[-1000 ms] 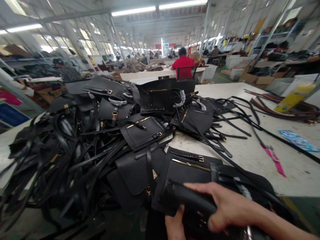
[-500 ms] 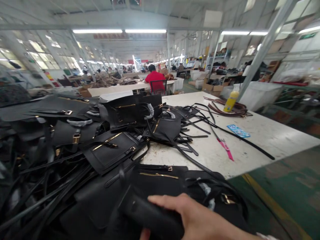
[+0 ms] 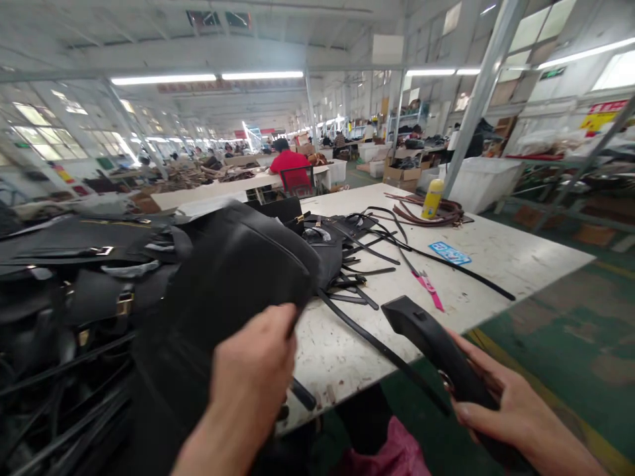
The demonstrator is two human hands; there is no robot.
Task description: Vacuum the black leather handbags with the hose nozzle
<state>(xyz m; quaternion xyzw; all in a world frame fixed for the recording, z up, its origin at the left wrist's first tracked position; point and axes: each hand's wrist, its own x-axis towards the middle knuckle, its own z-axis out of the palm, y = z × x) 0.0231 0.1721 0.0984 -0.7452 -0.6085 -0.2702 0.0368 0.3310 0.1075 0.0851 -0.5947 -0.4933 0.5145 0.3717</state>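
Note:
My left hand (image 3: 258, 370) is closed on the edge of a black leather bag (image 3: 223, 284), which is held up, tilted and slightly blurred, over the left part of the table. My right hand (image 3: 501, 403) is wrapped round a black hand-held tool (image 3: 436, 344) shaped like a hair clipper. Its wide, flat head points up and left, apart from the bag, with a small switch on top. Black straps (image 3: 377, 344) run over the table edge between my hands. Pink-handled scissors (image 3: 427, 285) lie beyond the tool.
Black bags with gold buckles (image 3: 119, 304) are heaped at left. On the white table (image 3: 520, 244) stand a yellow bottle (image 3: 432, 198), coiled brown straps (image 3: 449, 215) and a blue-and-white card (image 3: 449, 253). A person in red (image 3: 290, 168) sits farther back, near a metal post (image 3: 476, 112).
My left hand has come into view, holding up a black bag. My right hand has moved right with the tool, away from the heap. The camera view has turned right.

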